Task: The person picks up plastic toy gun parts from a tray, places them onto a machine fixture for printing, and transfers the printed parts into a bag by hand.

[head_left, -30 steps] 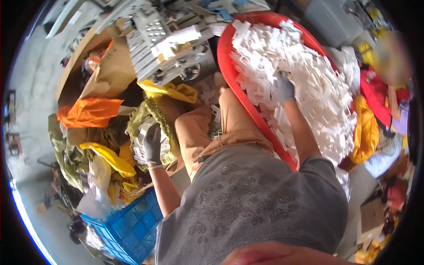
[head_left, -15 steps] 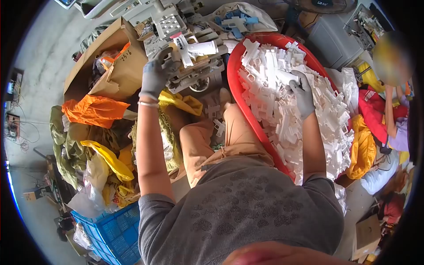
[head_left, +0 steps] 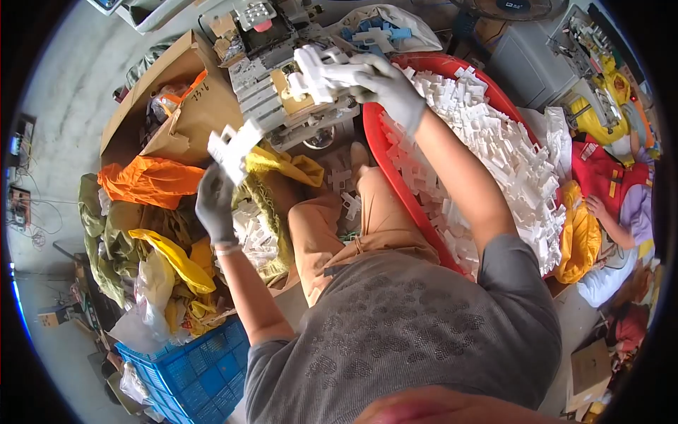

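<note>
My left hand point(head_left: 215, 205), in a grey glove, is closed on the end of a white plastic toy gun point(head_left: 236, 150). This piece is over the open sack to the left of my legs. Also gloved, my right hand point(head_left: 392, 92) grips another white toy gun point(head_left: 318, 76) by one end. That second piece is at the tan fixture point(head_left: 295, 102) on the metal machine point(head_left: 256, 88); whether it is seated there I cannot tell. A reddish pad point(head_left: 263, 26) shows under the machine's head.
A red tub point(head_left: 376, 134) heaped with white toy guns point(head_left: 487, 148) stands on my right. To the left are a cardboard box point(head_left: 201, 106), an orange bag point(head_left: 148, 180), a sack point(head_left: 272, 205) of white pieces and a blue crate point(head_left: 191, 374). A co-worker's arm point(head_left: 611, 222) shows at right.
My left hand has moved down and left from the machine, now with a toy gun. My right hand has carried another from the red tub to the fixture. The machine's head has shifted back.
</note>
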A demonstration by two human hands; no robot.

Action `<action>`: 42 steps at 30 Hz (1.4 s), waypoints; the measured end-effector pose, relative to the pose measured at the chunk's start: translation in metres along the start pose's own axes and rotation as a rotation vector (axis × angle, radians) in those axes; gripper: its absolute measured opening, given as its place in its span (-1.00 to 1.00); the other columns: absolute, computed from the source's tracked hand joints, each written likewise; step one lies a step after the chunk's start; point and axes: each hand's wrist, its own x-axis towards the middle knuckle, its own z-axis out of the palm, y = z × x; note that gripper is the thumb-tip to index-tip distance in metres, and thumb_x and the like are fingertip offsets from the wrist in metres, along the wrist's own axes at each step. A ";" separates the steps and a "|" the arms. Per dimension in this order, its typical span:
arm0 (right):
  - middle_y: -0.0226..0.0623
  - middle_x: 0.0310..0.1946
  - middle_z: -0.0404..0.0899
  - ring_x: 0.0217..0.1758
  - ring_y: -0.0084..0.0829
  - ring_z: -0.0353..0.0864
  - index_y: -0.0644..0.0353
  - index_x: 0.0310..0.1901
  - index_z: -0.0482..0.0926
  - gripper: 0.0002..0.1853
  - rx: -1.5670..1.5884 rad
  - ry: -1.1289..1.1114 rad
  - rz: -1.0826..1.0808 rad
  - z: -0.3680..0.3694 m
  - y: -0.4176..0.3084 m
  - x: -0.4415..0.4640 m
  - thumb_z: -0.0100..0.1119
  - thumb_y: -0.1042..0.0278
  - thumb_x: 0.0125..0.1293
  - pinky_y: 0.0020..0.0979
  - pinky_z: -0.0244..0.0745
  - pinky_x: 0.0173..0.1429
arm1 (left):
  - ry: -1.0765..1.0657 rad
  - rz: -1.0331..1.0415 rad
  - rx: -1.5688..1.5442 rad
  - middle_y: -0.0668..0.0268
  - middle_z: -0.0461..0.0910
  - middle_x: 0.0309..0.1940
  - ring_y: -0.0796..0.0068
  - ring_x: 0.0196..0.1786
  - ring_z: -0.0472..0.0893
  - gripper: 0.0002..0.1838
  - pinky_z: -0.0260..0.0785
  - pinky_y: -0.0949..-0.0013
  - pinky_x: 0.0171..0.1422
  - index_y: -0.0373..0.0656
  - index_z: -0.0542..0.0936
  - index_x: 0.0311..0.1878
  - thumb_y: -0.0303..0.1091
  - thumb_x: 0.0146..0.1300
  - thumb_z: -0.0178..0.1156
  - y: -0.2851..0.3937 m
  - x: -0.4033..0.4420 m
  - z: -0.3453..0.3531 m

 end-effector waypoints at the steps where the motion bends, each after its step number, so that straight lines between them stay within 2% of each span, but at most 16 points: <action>1: -0.37 -0.33 0.57 -0.38 -0.61 0.56 0.12 0.04 0.47 -0.73 -0.068 0.024 0.000 0.008 0.002 0.010 0.15 0.41 0.31 -0.54 0.52 -0.34 | 0.057 -0.111 -0.009 0.33 0.64 -0.18 0.57 -0.17 0.59 -0.66 0.43 0.51 -0.03 -0.31 0.58 0.02 -0.35 0.21 0.25 0.009 -0.016 -0.015; 3: -0.37 -0.33 0.59 -0.41 -0.62 0.57 0.12 0.03 0.48 -0.72 -0.134 0.044 0.004 0.019 0.002 0.024 0.18 0.41 0.29 -0.53 0.53 -0.39 | 0.156 -0.247 0.040 0.27 0.65 -0.15 0.49 -0.13 0.60 -0.66 0.42 0.46 0.02 -0.32 0.58 0.01 -0.28 0.26 0.21 0.009 -0.045 -0.042; 5: -0.37 -0.32 0.59 -0.46 -0.67 0.53 0.18 0.02 0.51 -0.70 -0.579 -0.003 0.035 0.025 -0.001 0.032 0.23 0.34 0.27 -0.59 0.47 -0.40 | 0.185 -0.351 0.086 0.24 0.65 -0.12 0.43 -0.09 0.59 -0.65 0.40 0.41 0.07 -0.31 0.58 0.01 -0.23 0.30 0.17 -0.046 -0.079 -0.072; 8: -0.36 -0.39 0.64 -0.53 -0.66 0.54 0.14 -0.02 0.55 -0.70 -0.611 -0.006 -0.026 0.021 0.010 0.041 0.28 0.36 0.20 -0.55 0.51 -0.46 | 0.126 -0.508 0.128 0.25 0.65 -0.10 0.43 -0.07 0.59 -0.65 0.40 0.40 0.08 -0.28 0.58 0.01 -0.21 0.34 0.12 -0.085 -0.113 -0.088; 12: -0.41 -0.29 0.59 -0.51 -0.70 0.46 0.14 0.07 0.53 -0.61 -0.687 0.055 -0.031 0.012 -0.004 0.024 0.19 0.12 0.30 -0.54 0.42 -0.42 | 0.010 -0.634 -0.063 0.28 0.63 -0.09 0.50 -0.08 0.58 -0.69 0.40 0.43 0.05 -0.25 0.59 0.01 -0.24 0.35 0.11 -0.073 -0.122 -0.061; 14: -0.37 -0.24 0.61 -0.38 -0.60 0.55 0.10 0.11 0.52 -0.57 -0.651 0.126 -0.009 -0.019 0.001 0.012 0.10 0.01 0.33 -0.44 0.48 -0.27 | -0.101 -0.520 -0.088 0.28 0.63 -0.07 0.46 -0.06 0.58 -0.68 0.40 0.40 0.08 -0.25 0.59 0.02 -0.23 0.35 0.11 -0.064 -0.119 -0.041; 15: -0.36 0.01 0.52 0.02 -0.49 0.53 0.19 0.14 0.44 -0.65 -0.327 0.088 0.103 -0.032 -0.009 -0.004 0.10 0.29 0.36 -0.44 0.45 -0.02 | -0.163 -0.490 -0.047 0.26 0.63 -0.07 0.44 -0.05 0.58 -0.67 0.39 0.40 0.10 -0.27 0.59 0.02 -0.22 0.36 0.10 -0.070 -0.120 -0.034; 16: -0.26 0.01 0.51 0.08 -0.31 0.51 0.20 0.14 0.43 -0.61 -0.450 -0.038 0.102 -0.093 0.033 0.005 0.14 0.27 0.33 -0.34 0.45 0.04 | -0.232 -0.484 0.032 0.25 0.63 -0.07 0.43 -0.03 0.57 -0.66 0.38 0.41 0.12 -0.29 0.58 0.03 -0.22 0.38 0.09 -0.066 -0.119 -0.026; 18: -0.25 -0.16 0.63 -0.21 -0.40 0.61 0.08 0.11 0.51 -0.55 -1.068 0.155 -0.004 -0.136 0.053 -0.034 0.04 -0.03 0.34 -0.35 0.49 -0.09 | -0.302 -0.482 0.012 0.23 0.62 -0.05 0.42 -0.01 0.57 -0.65 0.38 0.40 0.13 -0.29 0.57 0.04 -0.22 0.38 0.07 -0.066 -0.121 -0.013; 20: -0.17 -0.05 0.60 -0.04 -0.21 0.61 0.06 0.14 0.49 -0.53 -1.311 0.132 0.408 -0.160 0.070 -0.072 -0.01 -0.06 0.33 -0.30 0.47 0.05 | -0.365 -0.483 -0.007 0.23 0.62 -0.04 0.41 -0.01 0.57 -0.65 0.38 0.39 0.13 -0.30 0.56 0.05 -0.23 0.39 0.07 -0.069 -0.124 -0.001; 24: -0.09 0.11 0.51 0.15 -0.12 0.50 0.02 0.14 0.47 -0.55 -1.426 0.021 0.731 -0.190 0.149 -0.139 0.00 0.04 0.27 -0.21 0.42 0.18 | -0.455 -0.499 0.024 0.22 0.60 0.00 0.41 0.01 0.56 -0.65 0.38 0.39 0.14 -0.31 0.54 0.08 -0.26 0.39 0.06 -0.041 -0.117 0.017; 27: -0.12 0.16 0.44 0.14 -0.10 0.49 0.01 0.19 0.38 -0.50 -1.541 0.135 0.508 -0.172 0.186 -0.165 0.05 0.07 0.22 -0.17 0.42 0.16 | -0.482 -0.451 0.060 0.19 0.61 -0.01 0.39 0.02 0.56 -0.67 0.38 0.38 0.15 -0.29 0.55 0.08 -0.28 0.37 0.06 -0.036 -0.115 0.028; 32: -0.21 0.04 0.46 0.03 -0.18 0.56 -0.03 0.26 0.30 -0.44 -1.812 0.067 0.558 -0.160 0.210 -0.134 0.09 0.14 0.20 -0.12 0.46 0.07 | -0.540 -0.392 0.145 0.18 0.62 -0.02 0.37 0.00 0.59 -0.68 0.40 0.37 0.13 -0.27 0.56 0.07 -0.33 0.33 0.07 -0.018 -0.115 0.032; 35: -0.22 0.06 0.47 -0.02 -0.21 0.59 0.04 0.23 0.34 -0.45 -1.861 0.189 0.593 -0.165 0.228 -0.119 0.11 0.22 0.16 -0.14 0.47 0.05 | -0.533 -0.383 0.152 0.17 0.64 -0.06 0.38 -0.01 0.60 -0.68 0.41 0.38 0.11 -0.28 0.56 0.06 -0.33 0.32 0.06 -0.027 -0.122 0.029; 41: -0.25 0.00 0.52 -0.07 -0.22 0.61 0.06 0.14 0.45 -0.55 -1.881 -0.224 0.729 -0.164 0.195 -0.098 0.05 0.28 0.16 -0.17 0.51 -0.03 | -0.529 -0.429 0.167 0.15 0.64 -0.07 0.37 -0.03 0.61 -0.67 0.42 0.37 0.09 -0.28 0.56 0.06 -0.29 0.33 0.07 -0.035 -0.133 0.026; 42: -0.25 -0.01 0.54 -0.04 -0.21 0.61 0.07 0.08 0.49 -0.60 -1.935 -0.135 0.539 -0.165 0.205 -0.107 0.03 0.30 0.17 -0.17 0.51 -0.02 | -0.527 -0.422 0.141 0.15 0.64 -0.07 0.36 -0.03 0.61 -0.67 0.42 0.37 0.09 -0.27 0.56 0.06 -0.29 0.32 0.08 -0.043 -0.136 0.028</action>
